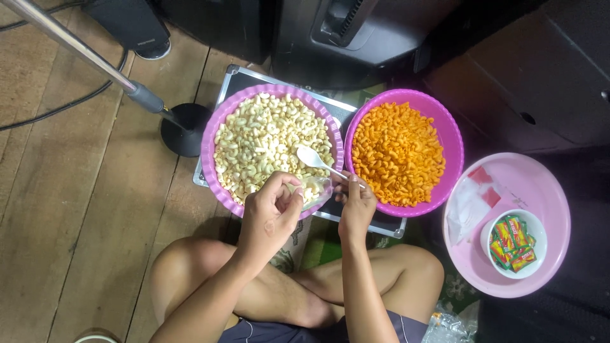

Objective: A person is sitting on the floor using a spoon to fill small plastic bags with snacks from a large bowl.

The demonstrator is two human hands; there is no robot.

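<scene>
Over the near rim of the left bowl point(213, 136), heaped with pale puffed snacks point(270, 143), our left hand point(270, 216) pinches open a small clear bag point(313, 190), fingers curled tight on its mouth. Our right hand point(356, 206) grips the handle of a white spoon point(312, 157); its scoop lies on the pale snacks, just above the bag. Beside it, touching rims, sits a magenta bowl point(452, 136) of orange snacks point(397, 155). Both stand on a dark tray point(236, 79). At far right a pink basin point(553, 203) holds clear bags point(467, 206) and a white cup point(540, 228) of small wrapped packets point(511, 244).
</scene>
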